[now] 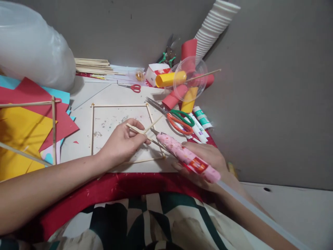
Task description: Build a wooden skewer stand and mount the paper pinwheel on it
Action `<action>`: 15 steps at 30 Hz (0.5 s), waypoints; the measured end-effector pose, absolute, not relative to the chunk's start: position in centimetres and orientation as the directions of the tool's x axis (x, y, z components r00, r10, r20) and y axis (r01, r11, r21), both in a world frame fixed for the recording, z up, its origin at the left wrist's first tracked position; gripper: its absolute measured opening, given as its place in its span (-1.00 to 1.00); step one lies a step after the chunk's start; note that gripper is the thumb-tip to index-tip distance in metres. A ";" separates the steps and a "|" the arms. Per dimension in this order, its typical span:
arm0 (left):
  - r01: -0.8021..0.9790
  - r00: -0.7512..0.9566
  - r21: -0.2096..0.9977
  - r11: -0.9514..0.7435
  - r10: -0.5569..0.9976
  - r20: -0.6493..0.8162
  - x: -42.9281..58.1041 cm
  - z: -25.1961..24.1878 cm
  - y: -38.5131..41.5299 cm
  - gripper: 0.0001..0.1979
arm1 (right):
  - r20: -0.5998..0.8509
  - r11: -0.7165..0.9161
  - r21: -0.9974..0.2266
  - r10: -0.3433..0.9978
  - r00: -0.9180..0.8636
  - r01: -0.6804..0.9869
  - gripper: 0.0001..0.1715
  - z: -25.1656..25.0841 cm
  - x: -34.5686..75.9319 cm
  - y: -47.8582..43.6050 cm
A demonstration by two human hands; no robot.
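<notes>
My left hand (127,139) pinches thin wooden sticks (153,125) that cross at its fingertips, above the board. In my right hand (205,156) is a pink hot glue gun (179,149), its metal nozzle close to the crossing of the sticks. A long translucent glue stick (249,201) runs out of the gun's rear along my right forearm. Beneath my hands, a rectangular stick frame (92,128) lies flat on the white board (78,139). My right fingers are partly hidden behind the gun.
Scissors with orange and green handles (179,121) and small red scissors (134,88) lie beyond my hands. Coloured paper (62,121) and another stick frame (53,132) are at left. Rolled paper tubes (171,79), stacked paper cups (214,27) and bundled sticks (91,64) stand or lie farther back.
</notes>
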State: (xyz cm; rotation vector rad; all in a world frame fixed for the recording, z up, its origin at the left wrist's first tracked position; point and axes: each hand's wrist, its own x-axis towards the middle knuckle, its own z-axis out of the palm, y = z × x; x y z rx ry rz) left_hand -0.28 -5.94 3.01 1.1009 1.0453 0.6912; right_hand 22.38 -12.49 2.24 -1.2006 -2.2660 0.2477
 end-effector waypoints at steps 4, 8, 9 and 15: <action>0.044 0.387 0.951 0.306 0.873 -0.298 -0.4 2.8 -5.9 -0.80 | 0.369 0.593 -0.398 0.802 -0.470 0.699 -0.72 2.3 21.9 -12.1; 0.050 0.379 0.951 0.306 0.875 -0.302 -0.3 2.9 -6.0 -0.78 | 0.327 0.560 -0.418 0.827 -0.457 0.715 -0.78 2.0 21.9 -12.1; 0.050 0.380 0.950 0.308 0.874 -0.304 -0.3 3.0 -6.0 -0.78 | 0.324 0.559 -0.418 0.828 -0.457 0.716 -0.77 2.0 21.9 -12.1; 0.040 0.392 0.952 0.304 0.871 -0.295 -0.3 2.9 -6.0 -0.78 | 0.332 0.573 -0.414 0.819 -0.469 0.707 -0.70 2.0 21.6 -12.2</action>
